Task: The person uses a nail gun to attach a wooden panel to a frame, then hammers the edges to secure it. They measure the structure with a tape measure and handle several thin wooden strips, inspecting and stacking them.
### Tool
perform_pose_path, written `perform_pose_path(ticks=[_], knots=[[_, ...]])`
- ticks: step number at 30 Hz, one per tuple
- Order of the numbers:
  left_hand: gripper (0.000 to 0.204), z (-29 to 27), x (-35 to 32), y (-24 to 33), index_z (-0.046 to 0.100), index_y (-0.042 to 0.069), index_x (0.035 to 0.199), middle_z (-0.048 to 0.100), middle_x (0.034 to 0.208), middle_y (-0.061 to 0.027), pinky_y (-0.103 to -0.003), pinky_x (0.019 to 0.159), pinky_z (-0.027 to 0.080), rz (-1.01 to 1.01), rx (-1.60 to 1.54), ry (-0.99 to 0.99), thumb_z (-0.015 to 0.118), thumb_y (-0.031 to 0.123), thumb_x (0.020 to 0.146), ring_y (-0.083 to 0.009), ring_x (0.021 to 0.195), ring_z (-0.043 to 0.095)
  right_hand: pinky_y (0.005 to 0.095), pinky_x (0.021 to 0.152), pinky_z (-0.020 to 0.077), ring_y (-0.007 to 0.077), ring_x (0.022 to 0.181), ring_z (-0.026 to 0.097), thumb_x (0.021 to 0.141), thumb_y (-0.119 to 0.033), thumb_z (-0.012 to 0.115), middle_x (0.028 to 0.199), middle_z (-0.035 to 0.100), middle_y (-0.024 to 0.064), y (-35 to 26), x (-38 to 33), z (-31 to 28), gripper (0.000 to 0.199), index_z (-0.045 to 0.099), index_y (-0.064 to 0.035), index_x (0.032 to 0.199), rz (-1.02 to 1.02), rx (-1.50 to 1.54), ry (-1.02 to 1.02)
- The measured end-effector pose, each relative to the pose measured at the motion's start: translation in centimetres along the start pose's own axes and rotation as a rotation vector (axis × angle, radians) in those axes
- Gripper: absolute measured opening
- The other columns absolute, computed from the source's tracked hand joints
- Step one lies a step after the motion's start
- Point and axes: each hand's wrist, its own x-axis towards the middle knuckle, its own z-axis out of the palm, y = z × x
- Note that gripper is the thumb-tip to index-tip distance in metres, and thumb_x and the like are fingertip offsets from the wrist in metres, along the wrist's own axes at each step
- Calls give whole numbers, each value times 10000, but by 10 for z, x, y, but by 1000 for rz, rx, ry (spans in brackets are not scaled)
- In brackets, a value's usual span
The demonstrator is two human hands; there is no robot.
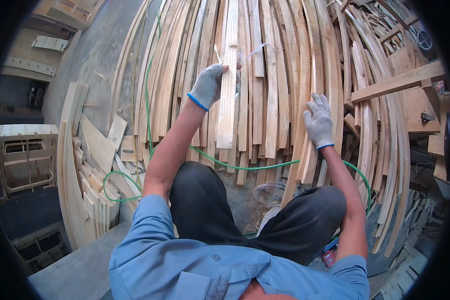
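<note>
Both my hands wear pale knitted gloves with blue cuffs. My left hand is closed round a pale wooden strip, which lies lengthwise over other strips; bare fingertips show on both sides of it. A thin clear plastic tie sticks up beside that hand; whether the fingers also pinch it I cannot tell. My right hand rests on a wooden plank at the right of the stack, its fingers stretched out along the wood and not wrapped round it.
Long wooden strips lie side by side before me. A green hose crosses between my knees and their near ends. Offcuts and stacked boards are at left. A wooden frame and a curved pile stand at right.
</note>
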Motion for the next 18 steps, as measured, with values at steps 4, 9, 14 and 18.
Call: perform_pose_path(ticks=[4,9,14,18], knots=[[416,-6,0,-2,659,-19,1223,697,869,-113,-388,723,576,-5,12,-7,523,287,976,-242,746,683,434,1196,336,353,1448,384,907,-170,642,1480,535,123,-2,-1,0,270,704,-47,1139,-25,-9,28],[431,7,-8,5,666,3,1180,705,904,-117,-371,753,586,104,64,-42,414,326,1045,-207,777,689,429,1196,340,346,1447,388,915,-184,639,1481,538,104,3,-1,4,261,706,-68,1139,-40,-30,31],[444,10,-4,-3,613,-1,1196,690,916,-125,-420,794,598,123,96,-53,383,354,1062,-228,803,691,437,1207,321,356,1443,391,911,-187,637,1477,535,131,11,-4,6,246,703,-73,1119,-38,-9,39],[432,7,2,-15,605,-28,1149,659,909,-138,-403,766,591,68,-84,3,477,371,1040,-253,778,676,442,1212,311,371,1445,383,908,-173,629,1477,533,142,6,0,3,254,699,-50,1118,-53,-40,31]])
